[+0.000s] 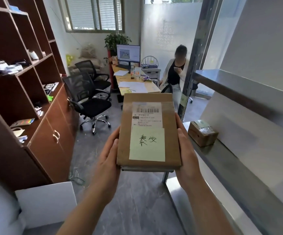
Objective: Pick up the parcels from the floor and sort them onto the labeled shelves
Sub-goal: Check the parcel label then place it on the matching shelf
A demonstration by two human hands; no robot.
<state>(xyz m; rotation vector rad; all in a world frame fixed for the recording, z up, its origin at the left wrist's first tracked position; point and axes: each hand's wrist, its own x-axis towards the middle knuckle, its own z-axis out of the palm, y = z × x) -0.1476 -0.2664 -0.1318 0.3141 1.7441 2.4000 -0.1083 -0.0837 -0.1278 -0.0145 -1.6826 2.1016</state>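
**Two hands, one box held up**

Both of your hands hold a flat brown parcel (148, 131) in the middle of the frame. Your left hand (107, 164) presses flat on the box's left side, thumb along the edge. Your right hand (186, 155) presses on the right side the same way. Each hand is closed on the box, and your arms reach up from the bottom of the frame.

On top of the box you can see a white shipping label (147, 114) and a yellow note (147, 144) with handwriting.

At the right of the frame is a metal shelf (225, 160). A small box (202, 133) already sits on it, near your parcel but apart from it. The shelf is bare below that box in the frame. At the left stands a brown cabinet (40, 131). Grey floor (132, 200) lies open between them, below your hands.
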